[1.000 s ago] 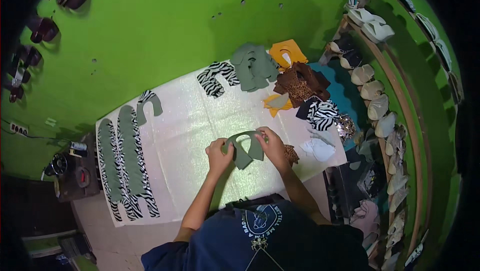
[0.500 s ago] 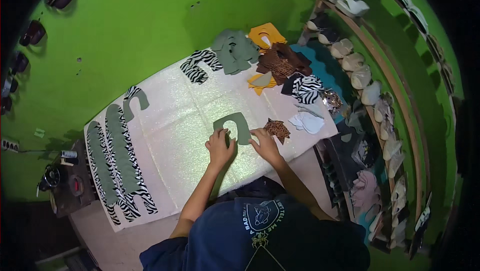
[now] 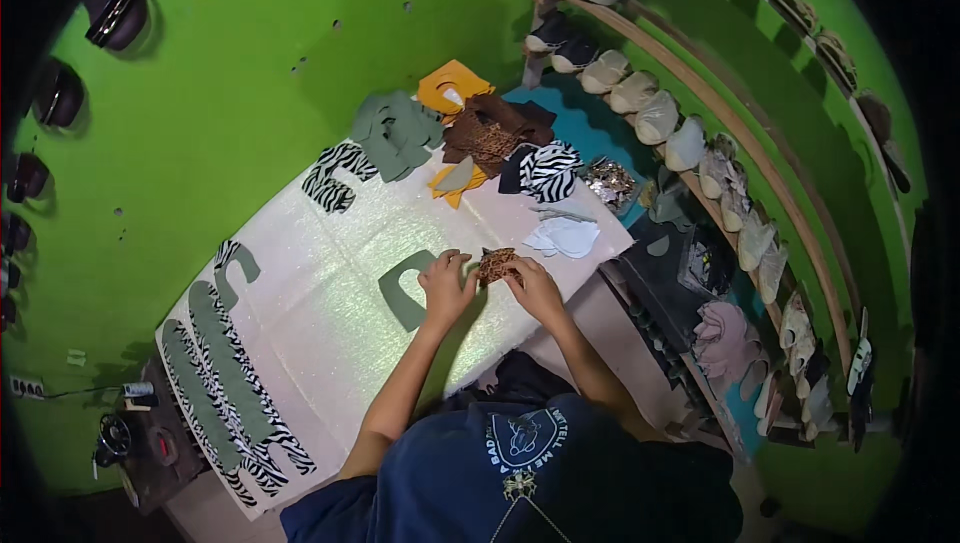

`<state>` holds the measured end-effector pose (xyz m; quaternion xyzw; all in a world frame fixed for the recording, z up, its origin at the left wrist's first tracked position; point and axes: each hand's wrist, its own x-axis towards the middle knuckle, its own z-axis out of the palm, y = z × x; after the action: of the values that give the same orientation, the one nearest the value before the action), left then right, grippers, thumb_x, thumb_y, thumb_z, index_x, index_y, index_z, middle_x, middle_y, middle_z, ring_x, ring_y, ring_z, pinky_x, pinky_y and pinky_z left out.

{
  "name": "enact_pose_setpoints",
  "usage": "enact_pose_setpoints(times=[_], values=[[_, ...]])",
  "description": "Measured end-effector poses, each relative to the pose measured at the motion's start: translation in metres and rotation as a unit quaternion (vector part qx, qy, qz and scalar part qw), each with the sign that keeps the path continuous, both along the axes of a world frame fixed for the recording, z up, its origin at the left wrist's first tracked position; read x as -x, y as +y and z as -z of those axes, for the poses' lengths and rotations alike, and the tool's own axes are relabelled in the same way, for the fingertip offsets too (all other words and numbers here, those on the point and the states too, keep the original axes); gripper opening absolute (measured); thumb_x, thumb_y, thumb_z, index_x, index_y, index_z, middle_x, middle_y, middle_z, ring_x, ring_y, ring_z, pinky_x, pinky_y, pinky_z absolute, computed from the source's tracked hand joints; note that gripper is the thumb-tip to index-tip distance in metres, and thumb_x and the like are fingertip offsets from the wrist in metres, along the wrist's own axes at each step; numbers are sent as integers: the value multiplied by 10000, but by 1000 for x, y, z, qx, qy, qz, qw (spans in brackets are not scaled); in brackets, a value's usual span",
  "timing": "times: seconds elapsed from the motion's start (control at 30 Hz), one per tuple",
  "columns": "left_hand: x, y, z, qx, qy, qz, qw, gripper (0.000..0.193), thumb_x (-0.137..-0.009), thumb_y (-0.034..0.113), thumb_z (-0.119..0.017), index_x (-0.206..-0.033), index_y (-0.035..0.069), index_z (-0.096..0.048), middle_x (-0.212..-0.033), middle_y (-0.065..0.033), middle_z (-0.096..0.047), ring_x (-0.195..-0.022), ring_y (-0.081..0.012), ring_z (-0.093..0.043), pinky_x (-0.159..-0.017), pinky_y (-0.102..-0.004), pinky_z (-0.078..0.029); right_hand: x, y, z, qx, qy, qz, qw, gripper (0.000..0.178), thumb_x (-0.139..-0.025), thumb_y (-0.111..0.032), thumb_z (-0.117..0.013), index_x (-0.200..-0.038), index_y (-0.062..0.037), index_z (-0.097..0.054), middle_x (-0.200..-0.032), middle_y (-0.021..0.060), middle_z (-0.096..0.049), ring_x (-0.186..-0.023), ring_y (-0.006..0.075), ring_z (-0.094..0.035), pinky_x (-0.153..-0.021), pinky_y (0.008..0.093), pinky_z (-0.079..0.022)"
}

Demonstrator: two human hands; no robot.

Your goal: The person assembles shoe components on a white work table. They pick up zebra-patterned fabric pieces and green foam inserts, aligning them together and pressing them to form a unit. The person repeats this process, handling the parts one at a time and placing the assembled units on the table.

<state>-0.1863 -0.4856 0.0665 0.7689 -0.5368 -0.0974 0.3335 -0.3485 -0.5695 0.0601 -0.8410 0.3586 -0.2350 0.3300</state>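
A flat green cut-out piece (image 3: 396,303) with a curved opening lies on the pale glittery sheet covering the table (image 3: 330,328). My left hand (image 3: 448,288) hovers at its right edge with fingers apart, close to a small stack of leopard-print pieces (image 3: 496,265). From the other side, the fingers of my right hand (image 3: 535,288) close on the right edge of that stack. Beyond my hands are white pieces (image 3: 565,236), zebra-print pieces (image 3: 550,171) and a yellow bundle (image 3: 458,181).
Rows of green pieces laid on zebra-print strips (image 3: 235,373) cover the left end. At the back sit a pile of green pieces (image 3: 392,138), brown pieces (image 3: 500,128) and a zebra-print arch (image 3: 338,175). A shoe rack (image 3: 700,63) stands along the right.
My hands have left the green piece and come to the leopard-print stack, my right hand taking its edge. The whole view has turned and shifted.
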Motion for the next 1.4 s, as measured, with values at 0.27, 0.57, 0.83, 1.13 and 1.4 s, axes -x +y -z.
enact_pose_setpoints(times=[0.27, 0.57, 0.83, 1.13, 1.4], values=[[12, -80, -11, 23, -41, 38, 998, 216, -773, 249, -573, -939, 113, -602, -929, -63, -582, -864, -244, -547, -766, -434, -305, 30, -71, -4, 31, 0, 35, 999, 229, -795, -138, -552, -1012, -67, -555, -1003, 125, -542, -893, 329, -531, -757, 397, -434], [41, -178, -7, 27, -130, 81, 988, 201, -763, 247, -576, -914, 115, -593, -868, -55, -567, -816, -235, -550, -728, -440, -317, 39, -166, -13, 78, -19, 59, 995, 220, -759, -54, -557, -979, -48, -563, -912, 119, -539, -860, 312, -526, -745, 376, -427], [56, -238, 4, 140, -47, 70, 987, 422, -716, 103, -652, -1089, -6, -487, -996, -195, -470, -883, -370, -474, -769, -413, -406, 14, -231, 0, 157, 38, 15, 987, 303, -771, -55, -521, -1072, -61, -554, -1066, 88, -536, -979, 276, -499, -823, 378, -405], [41, -252, 25, 73, -31, 64, 995, 407, -642, 174, -725, -947, 16, -507, -903, -172, -509, -829, -357, -477, -703, -422, -382, 12, -245, 3, 270, 97, -24, 958, 414, -676, -150, -648, -1066, -59, -540, -1028, 52, -513, -950, 219, -481, -757, 345, -355], [43, -256, 18, 81, -35, 59, 994, 426, -594, 158, -754, -883, 17, -475, -843, -165, -509, -774, -363, -482, -670, -428, -381, 4, -247, 7, 279, 119, -22, 953, 276, -655, -80, -604, -909, -48, -502, -932, 77, -527, -891, 235, -521, -755, 352, -375]])
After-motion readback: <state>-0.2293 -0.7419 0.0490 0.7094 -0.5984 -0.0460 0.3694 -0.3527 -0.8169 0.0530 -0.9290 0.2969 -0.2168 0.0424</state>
